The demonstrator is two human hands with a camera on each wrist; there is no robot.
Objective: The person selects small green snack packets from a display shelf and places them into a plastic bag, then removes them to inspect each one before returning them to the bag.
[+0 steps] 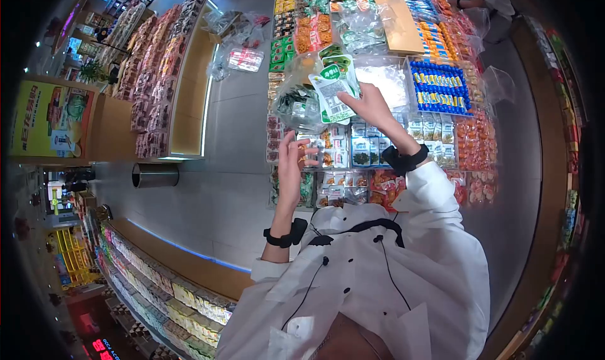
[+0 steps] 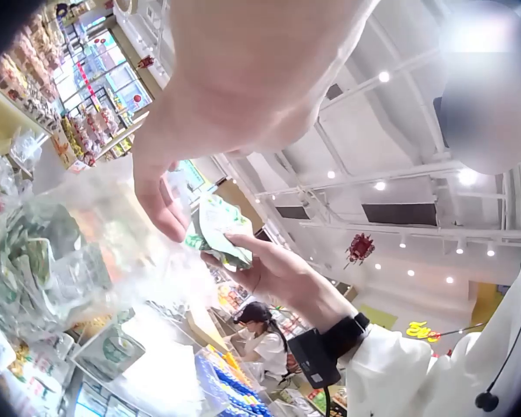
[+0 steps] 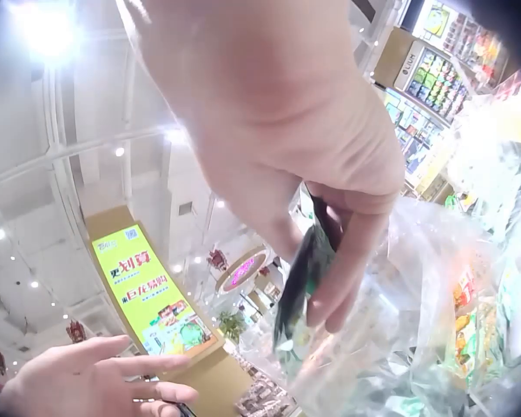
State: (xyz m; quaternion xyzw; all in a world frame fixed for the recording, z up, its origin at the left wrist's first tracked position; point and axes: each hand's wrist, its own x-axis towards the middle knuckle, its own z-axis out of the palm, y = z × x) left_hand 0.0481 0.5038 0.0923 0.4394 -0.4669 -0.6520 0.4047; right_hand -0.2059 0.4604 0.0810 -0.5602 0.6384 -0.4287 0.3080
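Observation:
My right hand (image 1: 377,111) pinches green-and-white snack packets (image 1: 335,94) over the display, thumb lying across the printed face. In the right wrist view, the fingers of that hand curl round the dark edge of a packet (image 3: 302,291). A clear plastic bag (image 1: 291,82) with more green packets inside lies just left of the held ones. Below this bag, my left hand (image 1: 291,168) is raised with fingers loosely spread and nothing in them. From the left wrist, the held packets (image 2: 222,233) appear beyond the left fingers.
Compartments of wrapped snacks surround the work, including blue-and-yellow packets (image 1: 439,86) and a white-lined bin (image 1: 389,76). A wooden board (image 1: 397,19) stands among them. On the floor at left is a metal bin (image 1: 155,175). Another person (image 2: 265,340) is beyond the display.

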